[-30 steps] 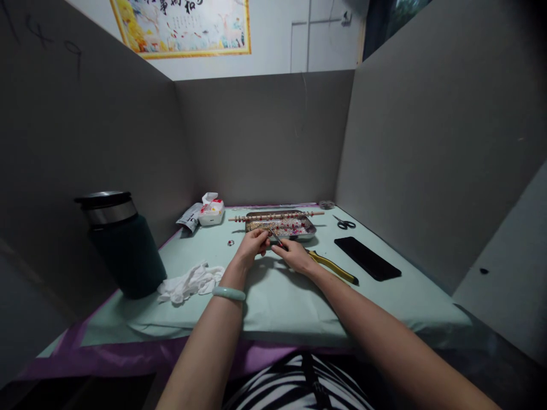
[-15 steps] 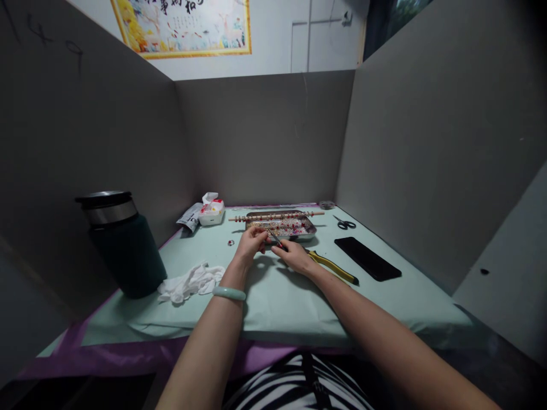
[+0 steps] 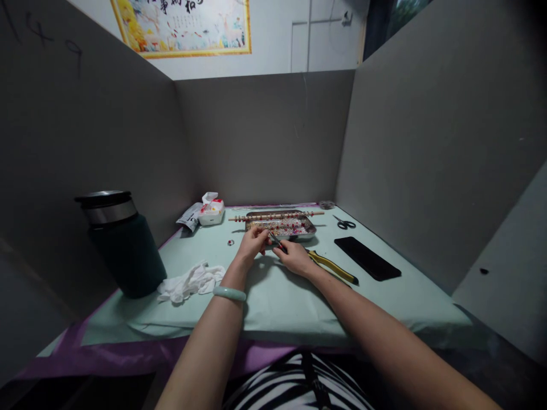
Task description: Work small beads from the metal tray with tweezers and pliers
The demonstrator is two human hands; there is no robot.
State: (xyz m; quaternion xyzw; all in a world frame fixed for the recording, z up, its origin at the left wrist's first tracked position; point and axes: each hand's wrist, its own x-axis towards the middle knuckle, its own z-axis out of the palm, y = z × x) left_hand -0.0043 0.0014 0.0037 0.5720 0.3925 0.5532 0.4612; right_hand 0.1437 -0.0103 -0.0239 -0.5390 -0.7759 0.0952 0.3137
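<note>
My left hand is at the near side of a metal tray, fingertips pinched together on something too small to make out. Tiny red bits show beneath these fingers. In my right hand is a slim, dark pointed tool with a touch of red; its tip meets the left fingertips. Fingers hide most of the tool, so its kind is unclear. Yellow-handled pliers lie beside my right hand, their head partly hidden by it. The tray holds many small beads, and a thin wooden stick strung with small reddish pieces rests across it.
To the right are a black phone and black scissors. A small ring-like piece lies left of my hands. Farther left are white crumpled cloth, a dark green bottle and a tissue pack. Grey partitions enclose the table.
Both hands stay nearly in place. The pointed tool and the right fingers have shifted very slightly; the things on the table have not moved.
</note>
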